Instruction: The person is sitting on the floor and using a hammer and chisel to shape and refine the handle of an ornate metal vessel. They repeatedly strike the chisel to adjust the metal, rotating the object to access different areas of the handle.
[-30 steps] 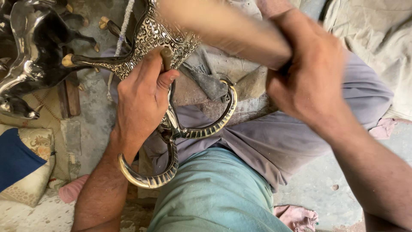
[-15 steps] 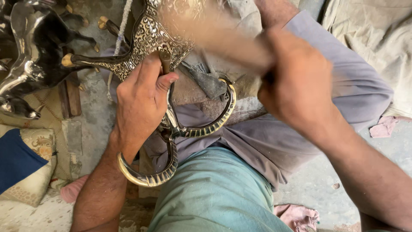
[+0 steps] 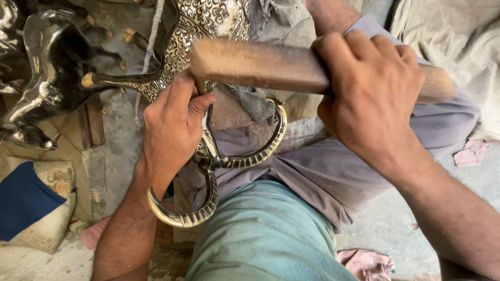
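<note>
Wooden mallet clenched in right hand, poised just above left hand gripping engraved metal figurine across the lap. Risk: struck knuckles, or a slipped horn. Since half a second ago: mallet swung lower, probably mid-strike; blur prevents certainty.

ornate metal vessel: top cut off by frame | wooden mallet: motion-blurred | left hand grip: hides handle joint
</note>
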### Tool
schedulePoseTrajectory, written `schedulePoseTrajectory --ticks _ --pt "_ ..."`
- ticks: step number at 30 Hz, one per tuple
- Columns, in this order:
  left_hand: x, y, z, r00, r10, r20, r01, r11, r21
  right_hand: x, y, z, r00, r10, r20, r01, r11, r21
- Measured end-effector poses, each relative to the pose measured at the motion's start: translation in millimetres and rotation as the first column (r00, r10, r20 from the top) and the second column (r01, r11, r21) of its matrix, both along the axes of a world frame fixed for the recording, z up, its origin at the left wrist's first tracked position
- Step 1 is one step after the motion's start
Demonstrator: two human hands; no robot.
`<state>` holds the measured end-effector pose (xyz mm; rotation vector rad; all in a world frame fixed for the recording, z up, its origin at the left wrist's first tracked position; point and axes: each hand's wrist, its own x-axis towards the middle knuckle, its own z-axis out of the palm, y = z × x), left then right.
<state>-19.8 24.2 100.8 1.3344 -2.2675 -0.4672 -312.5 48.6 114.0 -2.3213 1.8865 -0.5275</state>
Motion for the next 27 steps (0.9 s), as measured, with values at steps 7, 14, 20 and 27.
schedulePoseTrajectory --ticks 7,14,20,27 --pt "-0.9 2.6 -2.8 0.999 -0.031 -0.013 0.031 0.999 -0.018 0.5 4.6 2.0 0.969 -0.011 0.246 0.012 1.000 -0.003" --pt "0.6 1.8 -0.4 0.999 -0.032 -0.042 0.034 0.999 0.040 7.9 5.7 -3.4 0.902 -0.051 0.428 0.027 0.998 0.063" --pt "-2.7 7.5 1.9 0.999 -0.015 -0.029 0.015 1.000 0.008 16.6 8.1 8.1 0.749 -0.157 0.643 0.078 0.986 0.149" --pt "3.9 6.4 -1.6 0.998 -0.063 -0.027 0.063 0.998 -0.009 8.4 11.7 4.5 0.783 -0.150 0.603 0.089 0.988 0.129"
